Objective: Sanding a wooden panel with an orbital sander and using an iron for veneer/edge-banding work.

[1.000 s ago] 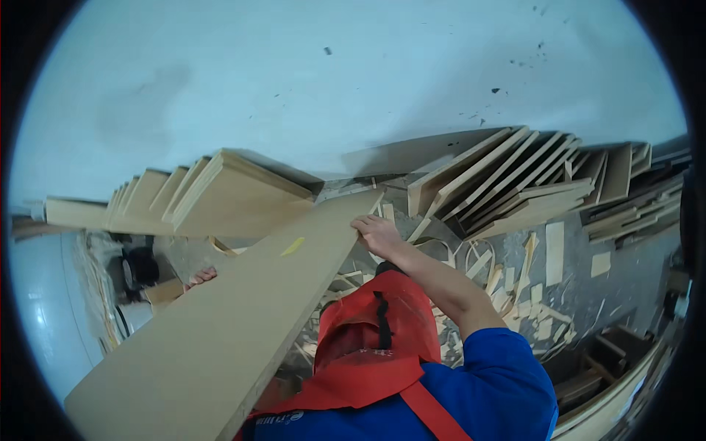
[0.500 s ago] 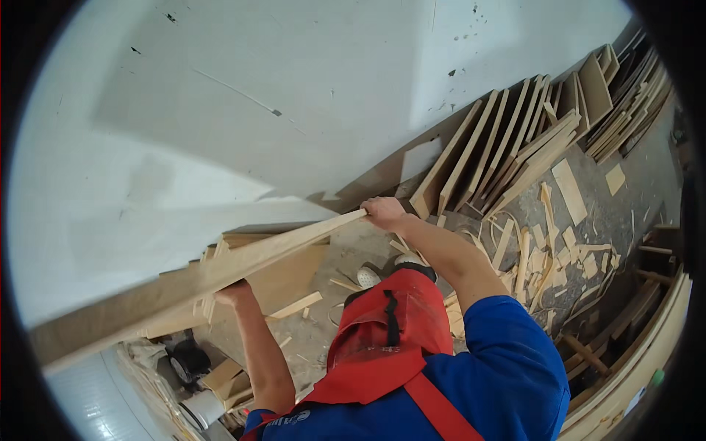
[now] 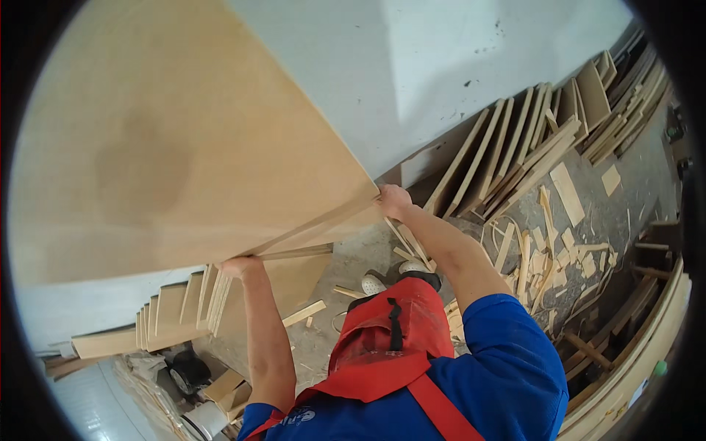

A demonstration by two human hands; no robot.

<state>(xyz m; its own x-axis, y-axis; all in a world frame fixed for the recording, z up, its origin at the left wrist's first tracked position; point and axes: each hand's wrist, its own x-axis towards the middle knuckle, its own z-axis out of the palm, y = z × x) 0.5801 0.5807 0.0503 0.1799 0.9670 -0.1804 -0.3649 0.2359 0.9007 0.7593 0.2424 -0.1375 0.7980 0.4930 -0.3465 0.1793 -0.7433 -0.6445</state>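
Note:
A large tan plywood sheet (image 3: pixel 213 140) fills the upper left, its broad face tilted into view. At its near right corner, my right hand (image 3: pixel 395 202) is closed round the edge. My left hand (image 3: pixel 240 266) grips the near lower edge further left, with the fingertips hidden by the sheet. Below and left of the sheet, several boards (image 3: pixel 173 305) lean in a row against the wall, and a flat panel (image 3: pixel 309 273) stands near my left forearm.
Several boards (image 3: pixel 507 147) lean against the white wall (image 3: pixel 441 51) at the right. Wood offcuts and strips (image 3: pixel 559 257) litter the floor. A curved stack of wood (image 3: pixel 632 353) stands at lower right; a black wheeled thing (image 3: pixel 184 371) lies at lower left.
The sheet has turned from nearly edge-on to showing its broad face, its far part swinging up. My right hand moved slightly right, and the left slightly nearer the body's side of the sheet's edge.

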